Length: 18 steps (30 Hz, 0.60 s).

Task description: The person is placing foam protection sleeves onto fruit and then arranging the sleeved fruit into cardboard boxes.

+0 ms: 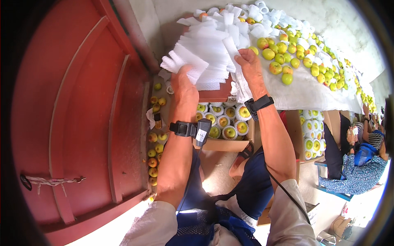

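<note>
My left hand (184,84) is closed round the near end of some flat white foam net sleeves (189,61). Under and beyond them spreads a loose pile of the same sleeves (209,39) on a red-brown surface (216,95). To the right, my right hand (251,67) pinches a single foam net sleeve (231,46) between thumb and fingers, at the pile's edge. Below both hands stands an open cardboard box (223,144) with apples (230,132) in white foam nets, set in rows. Both wrists wear black straps.
Loose green-yellow apples (281,58) and more sleeves cover a white sheet (287,97) on the right. A red door (88,110) stands at left, with apples (152,162) along its foot. Another box of netted apples (314,144) and a seated person (355,174) are at right.
</note>
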Available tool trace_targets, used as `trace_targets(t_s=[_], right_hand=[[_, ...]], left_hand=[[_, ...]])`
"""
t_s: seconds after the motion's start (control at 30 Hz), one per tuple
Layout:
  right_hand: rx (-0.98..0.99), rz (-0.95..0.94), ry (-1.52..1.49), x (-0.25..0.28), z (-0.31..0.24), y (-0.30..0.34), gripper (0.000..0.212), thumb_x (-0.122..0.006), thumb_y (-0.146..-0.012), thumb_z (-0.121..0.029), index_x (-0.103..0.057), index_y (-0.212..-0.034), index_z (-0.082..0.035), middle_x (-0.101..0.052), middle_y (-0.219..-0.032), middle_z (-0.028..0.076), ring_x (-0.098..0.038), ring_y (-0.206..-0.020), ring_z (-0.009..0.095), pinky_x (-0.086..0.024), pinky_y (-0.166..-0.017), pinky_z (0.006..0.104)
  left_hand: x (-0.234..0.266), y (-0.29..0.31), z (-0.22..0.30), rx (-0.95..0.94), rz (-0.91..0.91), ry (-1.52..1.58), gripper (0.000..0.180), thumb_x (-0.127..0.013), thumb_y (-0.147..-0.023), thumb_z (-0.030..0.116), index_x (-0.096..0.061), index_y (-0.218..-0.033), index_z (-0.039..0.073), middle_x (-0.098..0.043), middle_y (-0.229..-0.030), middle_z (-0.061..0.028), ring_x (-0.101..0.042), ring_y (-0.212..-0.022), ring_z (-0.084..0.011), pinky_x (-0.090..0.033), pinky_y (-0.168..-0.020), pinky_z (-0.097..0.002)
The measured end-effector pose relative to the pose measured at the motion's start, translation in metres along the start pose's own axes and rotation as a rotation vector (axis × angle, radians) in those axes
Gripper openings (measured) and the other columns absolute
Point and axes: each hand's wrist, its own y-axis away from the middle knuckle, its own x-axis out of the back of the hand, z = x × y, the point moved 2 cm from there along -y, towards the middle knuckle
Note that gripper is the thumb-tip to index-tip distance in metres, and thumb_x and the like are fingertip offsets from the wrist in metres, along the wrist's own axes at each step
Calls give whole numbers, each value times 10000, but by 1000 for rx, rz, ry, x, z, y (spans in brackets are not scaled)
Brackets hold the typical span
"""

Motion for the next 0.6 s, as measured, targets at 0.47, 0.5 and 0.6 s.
trace_targets(t_s=[0.47, 0.5, 0.6], right_hand=[[210, -140, 608, -52, 4, 18, 245, -730, -808, -138, -691, -1048, -109, -643, -1044, 107, -621, -997, 300, -505, -861, 393], [145, -177, 622, -51, 4, 19, 250, -730, -808, -148, -691, -1054, -143, -637, -1080, 92, -595, -1067, 296, -497, -905, 398], [84, -218, 631, -49, 2, 20, 261, -729, -809, -163, -692, -1066, -181, -631, -1106, 69, -574, -1129, 292, -489, -944, 403]], left_hand=[[10, -4, 2, 36, 51, 19, 406, -669, -860, -25, -573, -1253, 4, -649, -1185, -93, -655, -1056, -257, -546, -885, -408], [12, -5, 2, 32, 56, 5, 409, -672, -863, -21, -571, -1259, 7, -650, -1189, -93, -658, -1052, -258, -548, -878, -413], [18, -9, 2, 22, 59, -14, 411, -677, -872, -14, -566, -1267, 8, -649, -1199, -94, -665, -1046, -258, -553, -870, -413]])
